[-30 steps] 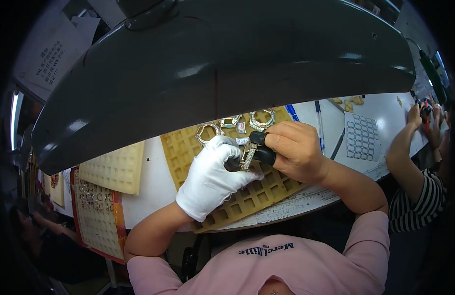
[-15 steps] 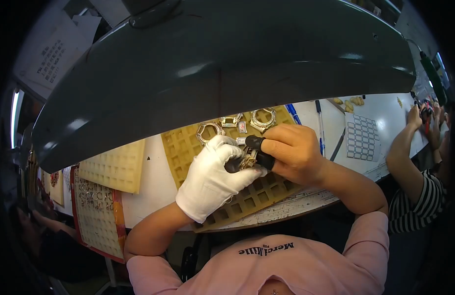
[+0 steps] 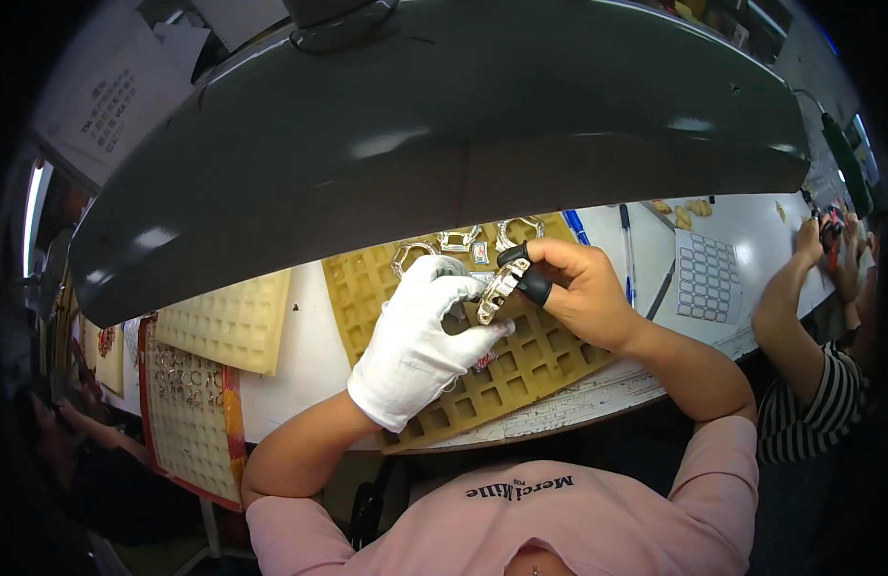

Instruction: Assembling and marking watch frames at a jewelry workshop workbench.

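Observation:
A shiny metal watch case (image 3: 503,291), seen edge-on and tilted, is held over the yellowish compartment tray (image 3: 473,408). My right hand (image 3: 588,293) pinches its upper end between the thumb and index finger, both wearing black finger covers. My left hand (image 3: 410,331), in a white cloth glove, curls its fingers and thumb around the lower end, which partly hides the grip. Behind the hands on the tray lie a round stone-set watch case (image 3: 412,257), a second one (image 3: 519,233) and a squarer metal piece (image 3: 457,238). A small reddish tag (image 3: 485,361) shows below my left thumb.
A large dark lamp shade (image 3: 444,125) hangs low over the bench. To the left are a pale tray (image 3: 223,322) and a red-edged tray of rings (image 3: 190,413). Pens (image 3: 627,254) and a label sheet (image 3: 707,276) lie right. A co-worker's arm (image 3: 790,298) reaches in there.
The watch case has turned to stand edge-on, more in view between my hands. My right fingers have lifted and opened out around its upper end. The whole view has shifted slightly.

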Tool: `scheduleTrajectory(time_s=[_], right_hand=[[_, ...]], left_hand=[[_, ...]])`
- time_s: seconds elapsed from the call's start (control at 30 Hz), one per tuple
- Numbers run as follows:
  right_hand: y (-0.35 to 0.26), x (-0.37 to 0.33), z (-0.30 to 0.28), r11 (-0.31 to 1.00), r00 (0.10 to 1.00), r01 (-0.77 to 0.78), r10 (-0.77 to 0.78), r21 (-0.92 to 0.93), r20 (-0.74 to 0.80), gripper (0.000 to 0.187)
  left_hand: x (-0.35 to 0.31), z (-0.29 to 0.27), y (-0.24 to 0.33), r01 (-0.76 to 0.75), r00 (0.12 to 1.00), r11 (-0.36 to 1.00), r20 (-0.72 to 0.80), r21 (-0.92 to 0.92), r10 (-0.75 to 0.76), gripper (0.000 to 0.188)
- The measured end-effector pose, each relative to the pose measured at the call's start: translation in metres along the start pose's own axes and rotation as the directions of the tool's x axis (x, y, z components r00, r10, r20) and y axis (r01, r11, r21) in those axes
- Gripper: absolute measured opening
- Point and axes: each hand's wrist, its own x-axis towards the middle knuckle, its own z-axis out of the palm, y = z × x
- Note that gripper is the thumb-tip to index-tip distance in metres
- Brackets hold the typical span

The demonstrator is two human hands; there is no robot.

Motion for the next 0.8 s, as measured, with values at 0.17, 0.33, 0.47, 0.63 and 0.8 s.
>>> scheduleTrajectory(time_s=[0.17,0.33,0.47,0.63,0.8], right_hand=[[-0.007,0.0,-0.001,0.801,0.931,0.328,-0.363,-0.5,0.03,0.027],[-0.016,-0.001,-0.002,0.454,0.763,0.557,-0.611,-0.695,0.212,0.033],[-0.012,-0.003,-0.002,0.726,0.888,0.429,-0.449,-0.537,0.102,0.022],[-0.011,-0.004,-0.002,0.962,0.997,0.08,-0.081,-0.261,0.007,0.019],[-0.008,-0.003,-0.002,0.988,0.999,-0.005,0.012,-0.154,0.041,0.016]], left_hand=[[0.004,-0.004,0.004,0.062,0.996,0.997,0.065,0.04,-0.065,0.025],[0.004,-0.008,0.008,0.169,0.976,0.986,0.141,-0.012,-0.165,0.028],[0.001,-0.003,0.006,0.036,0.997,0.999,0.073,-0.014,-0.035,0.045],[0.0,-0.002,0.004,0.015,0.997,1.0,0.07,-0.02,-0.013,0.038],[0.0,0.001,-0.004,-0.018,0.999,0.999,0.041,-0.04,0.019,0.033]])
